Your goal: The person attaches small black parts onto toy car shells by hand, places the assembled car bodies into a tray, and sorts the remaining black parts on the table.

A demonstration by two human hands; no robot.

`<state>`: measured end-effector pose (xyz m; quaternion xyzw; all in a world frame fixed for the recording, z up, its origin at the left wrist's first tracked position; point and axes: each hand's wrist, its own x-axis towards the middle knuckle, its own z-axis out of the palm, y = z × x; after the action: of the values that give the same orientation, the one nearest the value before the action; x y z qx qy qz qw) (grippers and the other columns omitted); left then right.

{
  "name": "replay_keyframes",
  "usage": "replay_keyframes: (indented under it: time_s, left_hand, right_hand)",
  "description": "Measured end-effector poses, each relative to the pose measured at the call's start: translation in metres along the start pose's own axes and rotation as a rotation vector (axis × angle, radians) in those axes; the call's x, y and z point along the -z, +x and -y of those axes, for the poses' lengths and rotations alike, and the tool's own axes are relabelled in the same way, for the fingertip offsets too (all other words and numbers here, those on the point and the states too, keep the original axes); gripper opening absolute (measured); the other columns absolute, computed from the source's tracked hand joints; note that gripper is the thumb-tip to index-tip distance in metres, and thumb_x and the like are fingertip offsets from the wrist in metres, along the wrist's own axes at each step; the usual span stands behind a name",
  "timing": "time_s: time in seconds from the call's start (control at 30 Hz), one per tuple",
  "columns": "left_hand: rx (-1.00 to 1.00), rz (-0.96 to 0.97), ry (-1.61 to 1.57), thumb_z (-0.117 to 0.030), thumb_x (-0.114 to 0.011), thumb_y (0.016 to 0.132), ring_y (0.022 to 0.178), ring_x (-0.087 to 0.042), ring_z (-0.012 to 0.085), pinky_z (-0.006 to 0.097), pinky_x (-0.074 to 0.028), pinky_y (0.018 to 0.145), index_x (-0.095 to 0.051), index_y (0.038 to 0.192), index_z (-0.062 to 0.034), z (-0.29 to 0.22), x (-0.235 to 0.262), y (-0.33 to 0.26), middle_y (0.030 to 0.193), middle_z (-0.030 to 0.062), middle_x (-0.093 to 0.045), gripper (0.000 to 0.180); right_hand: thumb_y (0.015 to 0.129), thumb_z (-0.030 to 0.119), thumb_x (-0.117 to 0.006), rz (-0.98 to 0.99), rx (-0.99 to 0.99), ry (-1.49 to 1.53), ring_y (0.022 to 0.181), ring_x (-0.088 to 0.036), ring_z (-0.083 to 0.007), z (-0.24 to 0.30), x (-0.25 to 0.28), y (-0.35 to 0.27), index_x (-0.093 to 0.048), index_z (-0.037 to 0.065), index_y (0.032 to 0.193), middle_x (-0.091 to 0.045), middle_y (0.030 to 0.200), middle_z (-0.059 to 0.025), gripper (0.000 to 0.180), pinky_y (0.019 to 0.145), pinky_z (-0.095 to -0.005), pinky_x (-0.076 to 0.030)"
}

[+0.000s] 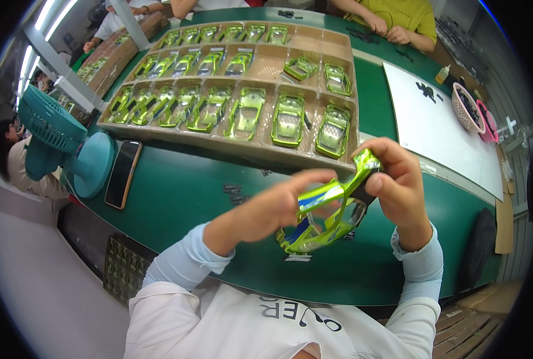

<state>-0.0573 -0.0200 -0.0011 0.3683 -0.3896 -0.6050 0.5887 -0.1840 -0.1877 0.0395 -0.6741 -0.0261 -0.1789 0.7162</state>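
A shiny lime-green toy car body shell (pixel 317 239) with blue stripes is held tilted above the green table (pixel 212 221), near my chest. My right hand (pixel 401 182) pinches its upper right end between thumb and fingers, next to a dark part (pixel 362 190) on the shell. At the shell's left side is my left hand (pixel 263 209), slightly blurred. Its index finger lies along the upper edge, and skin shows through the shell's window opening. Small black pieces (pixel 233 194) lie on the table beyond my left hand; others are partly hidden under the shell.
A divided cardboard tray (pixel 230 146) of similar green shells stands ahead. To the left are a teal fan (pixel 96 161) and a phone (pixel 123 173). At right, a white board (pixel 440 131) carries black parts and a pink basket (pixel 467 107). Co-workers (pixel 392 24) sit across the table.
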Motion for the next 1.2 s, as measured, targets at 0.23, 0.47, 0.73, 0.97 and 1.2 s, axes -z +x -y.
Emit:
replay_keyframes:
  time_s: [0.23, 0.47, 0.73, 0.97, 1.2]
  left_hand:
    - [0.097, 0.282, -0.502, -0.06, -0.053, 0.073, 0.11, -0.045, 0.0273, 0.038, -0.046, 0.082, -0.022, 0.132, -0.0022, 0.02, -0.003, -0.001, 0.122, 0.0167, -0.04, 0.089]
    - [0.195, 0.359, -0.317, -0.059, -0.069, 0.059, 0.119, -0.036, 0.0284, 0.043, -0.046, 0.084, -0.018, 0.132, 0.0005, 0.022, -0.002, -0.002, 0.127, 0.014, -0.032, 0.106]
    - [0.243, 0.297, -0.255, -0.035, -0.069, 0.072, 0.107, -0.047, 0.0224, 0.037, -0.048, 0.081, -0.027, 0.128, 0.0002, -0.008, 0.011, -0.012, 0.112, 0.0116, -0.048, 0.078]
    - [-0.267, -0.495, 0.349, -0.012, -0.053, 0.085, 0.097, -0.05, 0.0138, 0.027, -0.043, 0.081, -0.034, 0.126, -0.0004, -0.052, 0.059, -0.03, 0.116, 0.0083, -0.045, 0.047]
    - [-0.515, -0.814, 0.613, -0.011, -0.058, 0.08, 0.096, -0.052, 0.0161, 0.027, -0.043, 0.081, -0.033, 0.125, 0.0005, -0.068, 0.092, -0.046, 0.105, 0.0099, -0.054, 0.053]
  right_hand:
    - [0.078, 0.014, -0.064, 0.094, 0.082, -0.278, 0.076, -0.052, -0.0067, 0.009, -0.001, -0.007, -0.053, -0.003, 0.102, -0.056, 0.086, -0.004, 0.031, 0.066, -0.0199, -0.043]
    - [0.073, 0.021, -0.068, 0.258, -0.018, -0.34, 0.077, -0.052, -0.0118, 0.03, -0.006, -0.012, -0.055, -0.003, 0.095, -0.056, 0.089, -0.0079, 0.035, 0.066, -0.0199, -0.04]
    - [0.076, 0.015, -0.065, 0.268, 0.118, -0.359, 0.071, -0.055, -0.016, 0.022, -0.013, 0.002, -0.055, -0.001, 0.092, -0.058, 0.08, -0.0084, 0.025, 0.065, -0.0261, -0.043]
    - [0.076, 0.015, -0.062, 0.009, 0.243, -0.515, 0.068, -0.048, -0.007, 0.021, -0.018, 0.123, -0.057, -0.003, 0.088, -0.055, 0.072, -0.0014, 0.022, 0.061, -0.023, -0.04]
    - [0.078, 0.012, -0.063, 0.027, 0.073, -0.354, 0.069, -0.048, -0.0041, -0.018, -0.032, 0.22, -0.058, -0.003, 0.087, -0.056, 0.075, 0.0021, 0.018, 0.063, -0.0197, -0.039]
